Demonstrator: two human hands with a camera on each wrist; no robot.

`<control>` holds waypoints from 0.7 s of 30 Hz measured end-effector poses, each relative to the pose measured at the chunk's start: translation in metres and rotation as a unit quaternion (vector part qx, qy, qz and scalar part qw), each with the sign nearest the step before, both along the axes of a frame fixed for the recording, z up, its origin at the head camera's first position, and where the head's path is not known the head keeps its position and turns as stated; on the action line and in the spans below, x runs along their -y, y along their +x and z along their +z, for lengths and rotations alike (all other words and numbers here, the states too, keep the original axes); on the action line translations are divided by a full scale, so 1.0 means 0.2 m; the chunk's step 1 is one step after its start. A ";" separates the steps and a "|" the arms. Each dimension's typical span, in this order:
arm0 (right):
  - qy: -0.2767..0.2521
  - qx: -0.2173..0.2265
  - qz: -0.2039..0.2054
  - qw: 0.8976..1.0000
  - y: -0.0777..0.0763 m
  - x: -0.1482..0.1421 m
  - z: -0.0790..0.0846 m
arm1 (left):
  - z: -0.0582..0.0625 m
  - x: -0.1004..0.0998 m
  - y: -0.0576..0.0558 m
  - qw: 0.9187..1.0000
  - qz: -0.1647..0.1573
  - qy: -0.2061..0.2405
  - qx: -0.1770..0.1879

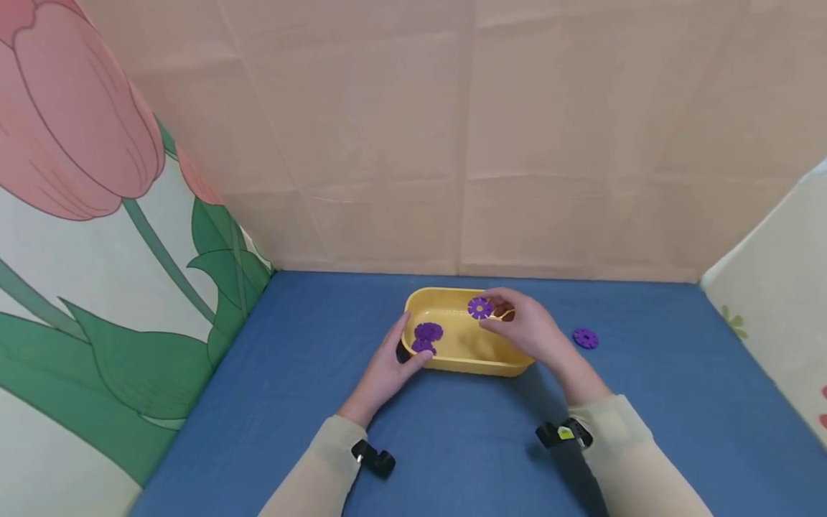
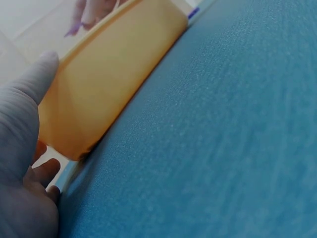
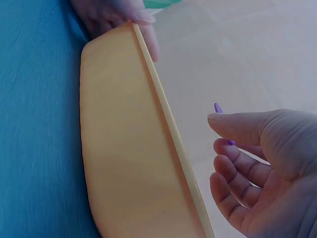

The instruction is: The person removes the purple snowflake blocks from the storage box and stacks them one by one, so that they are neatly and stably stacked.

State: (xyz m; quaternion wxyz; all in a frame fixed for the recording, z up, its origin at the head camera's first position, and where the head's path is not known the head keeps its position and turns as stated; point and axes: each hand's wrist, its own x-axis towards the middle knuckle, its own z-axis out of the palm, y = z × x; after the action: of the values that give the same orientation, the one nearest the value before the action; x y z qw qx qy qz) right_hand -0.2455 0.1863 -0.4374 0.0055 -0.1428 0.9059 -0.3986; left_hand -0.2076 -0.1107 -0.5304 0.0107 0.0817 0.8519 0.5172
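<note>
A yellow plastic basin (image 1: 474, 366) sits on the blue cloth, its left end held by my left hand (image 1: 389, 365). The thumb (image 2: 43, 69) lies at the rim while the other fingers go round the outside of the end wall. Over the basin's right part, my right hand (image 1: 526, 324) pinches a purple notched disc (image 1: 479, 309) between thumb and fingertips. In the right wrist view only slivers of this disc (image 3: 218, 107) show past the thumb. A few more purple discs (image 1: 428, 332) lie inside the basin at its left end.
To the right of the basin, another purple disc (image 1: 585, 338) lies on the blue cloth (image 1: 310, 323). A beige backdrop (image 1: 452, 143) rises behind, with a tulip-printed panel (image 1: 97, 287) on the left and a pale panel (image 1: 775, 287) on the right.
</note>
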 end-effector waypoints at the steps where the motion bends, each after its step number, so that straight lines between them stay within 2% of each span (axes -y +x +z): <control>1: 0.000 -0.001 -0.002 1.000 0.01 -0.02 0.00 | 0.00 0.00 0.00 1.000 0.000 0.000 -0.001; 13: 0.010 -0.004 -0.053 0.999 0.07 -0.27 -0.01 | 0.00 -0.01 -0.01 1.000 -0.002 -0.009 0.002; 21: 0.010 -0.008 -0.073 0.997 0.06 -0.42 -0.03 | 0.01 -0.01 0.00 1.000 0.005 -0.007 0.005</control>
State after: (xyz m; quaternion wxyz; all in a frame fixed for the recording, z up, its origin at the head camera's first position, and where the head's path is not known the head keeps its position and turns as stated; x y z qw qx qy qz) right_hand -0.2331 0.2708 -0.4443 -0.0291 -0.0789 0.9180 -0.3876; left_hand -0.2074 -0.1089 -0.5290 0.0129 0.0753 0.8560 0.5112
